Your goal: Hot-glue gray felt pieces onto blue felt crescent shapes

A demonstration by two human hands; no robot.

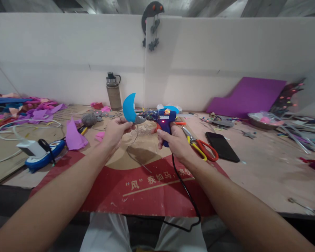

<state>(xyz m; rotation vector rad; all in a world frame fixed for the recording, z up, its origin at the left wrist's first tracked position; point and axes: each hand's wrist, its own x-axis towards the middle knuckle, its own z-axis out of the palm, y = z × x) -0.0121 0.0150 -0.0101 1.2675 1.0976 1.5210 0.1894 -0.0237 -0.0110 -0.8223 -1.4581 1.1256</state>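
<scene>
My left hand [116, 131] is closed in a pinch on a blue crescent-shaped foam piece [128, 106], held upright above the cardboard. A thin wire hoop hangs below it. My right hand [174, 140] is wrapped round the grip of a blue hot glue gun [165, 121] with a red light on. The gun's nozzle points left and meets the lower edge of the crescent. Its black cord [185, 190] runs down toward me, off the table edge.
Red-and-yellow scissors [203, 148] and a black phone [222, 146] lie right of my right hand. A water bottle [113, 91] stands at the back. Purple and pink scraps [39, 112], a white charger [31, 147] and a blue device [46, 156] lie left. Purple foam sheet [248, 96] leans far right.
</scene>
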